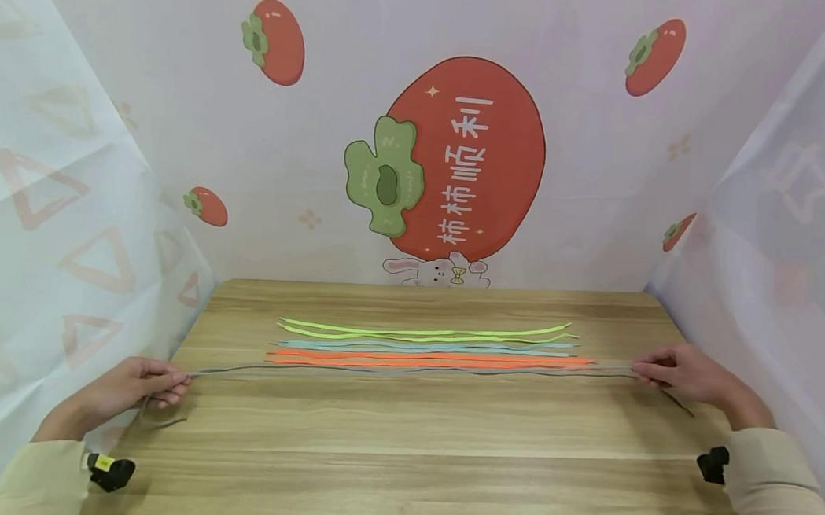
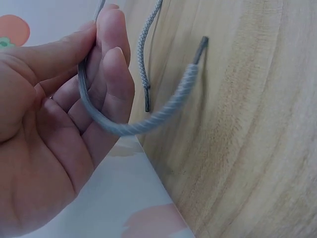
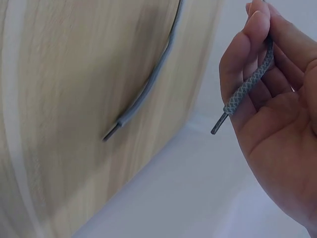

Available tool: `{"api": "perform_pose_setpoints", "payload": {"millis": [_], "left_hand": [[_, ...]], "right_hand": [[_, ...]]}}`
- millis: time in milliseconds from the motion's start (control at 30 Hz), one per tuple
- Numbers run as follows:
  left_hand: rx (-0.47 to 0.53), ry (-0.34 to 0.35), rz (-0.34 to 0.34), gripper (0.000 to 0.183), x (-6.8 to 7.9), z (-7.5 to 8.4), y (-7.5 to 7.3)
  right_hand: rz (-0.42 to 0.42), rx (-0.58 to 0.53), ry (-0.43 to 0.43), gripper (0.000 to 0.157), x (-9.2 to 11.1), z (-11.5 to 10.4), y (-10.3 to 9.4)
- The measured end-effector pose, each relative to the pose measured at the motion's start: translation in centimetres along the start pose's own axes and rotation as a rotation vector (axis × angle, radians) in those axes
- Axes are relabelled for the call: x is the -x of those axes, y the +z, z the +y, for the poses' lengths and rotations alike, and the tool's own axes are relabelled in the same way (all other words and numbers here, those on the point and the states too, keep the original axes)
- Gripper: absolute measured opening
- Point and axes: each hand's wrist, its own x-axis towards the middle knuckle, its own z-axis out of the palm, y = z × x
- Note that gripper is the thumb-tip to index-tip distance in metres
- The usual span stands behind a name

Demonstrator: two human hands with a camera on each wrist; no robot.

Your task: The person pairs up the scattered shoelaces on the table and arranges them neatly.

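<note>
My left hand [image 1: 145,383] pinches a grey shoelace [image 1: 250,369] between thumb and fingers at the table's left side. At the right side, my right hand [image 1: 689,375] pinches the grey lacing too, which runs almost straight between both hands. In the left wrist view, a lace end [image 2: 148,124] curls out below the fingers, with another grey lace end [image 2: 142,54] beside it over the wood. A patterned end [image 3: 247,87] dangles from the fingers in the right wrist view. Another grey lace [image 3: 147,90] with a dark tip shows over the table there.
Behind the grey lacing, orange laces [image 1: 449,357], light blue laces [image 1: 421,345] and yellow-green laces [image 1: 415,333] lie side by side across the wooden table [image 1: 399,477]. A printed curtain [image 1: 569,243] stands behind the table, with sheets on both sides.
</note>
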Motion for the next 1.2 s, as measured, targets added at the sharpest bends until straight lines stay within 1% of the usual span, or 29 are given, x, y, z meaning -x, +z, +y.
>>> {"api": "perform_pose_setpoints", "payload": {"millis": [200,333,400,533,667,733,933,1000,1100,1200], "left_hand": [[-0.017,-0.022,0.018,0.047,0.0,0.0,-0.1],[-0.004,-0.012,0.015,0.045,0.2,0.0,-0.3],[-0.007,-0.010,0.018,0.044,0.3,0.0,-0.5],[-0.033,-0.034,0.057,0.045,0.5,0.1,-0.7],[-0.042,-0.078,0.103,0.045,0.6,0.4,-0.8],[-0.061,-0.085,0.114,0.043,0.7,0.5,-0.8],[-0.153,-0.077,0.131,0.042,0.9,0.6,-0.8],[-0.171,-0.091,0.144,0.042,0.8,0.6,-0.7],[-0.210,-0.108,0.164,0.042,0.5,0.5,-0.5],[-0.243,-0.126,0.185,0.041,0.3,0.5,-0.2]], "right_hand": [[0.057,0.032,-0.001,0.028,0.6,1.1,-0.5],[0.090,0.044,0.006,0.028,0.8,1.9,-0.7],[0.098,0.030,0.017,0.029,0.9,2.1,-0.9],[0.110,0.026,0.041,0.032,1.2,2.4,-1.3],[0.123,0.039,0.073,0.036,1.3,3.0,-1.6],[0.135,0.044,0.080,0.036,1.2,3.3,-1.5],[0.162,0.092,0.052,0.028,1.2,3.9,-1.3],[0.161,0.118,0.035,0.026,1.2,4.0,-1.2],[0.162,0.140,0.034,0.026,1.1,4.1,-0.9],[0.156,0.133,0.045,0.026,0.9,3.9,-0.7]]}}
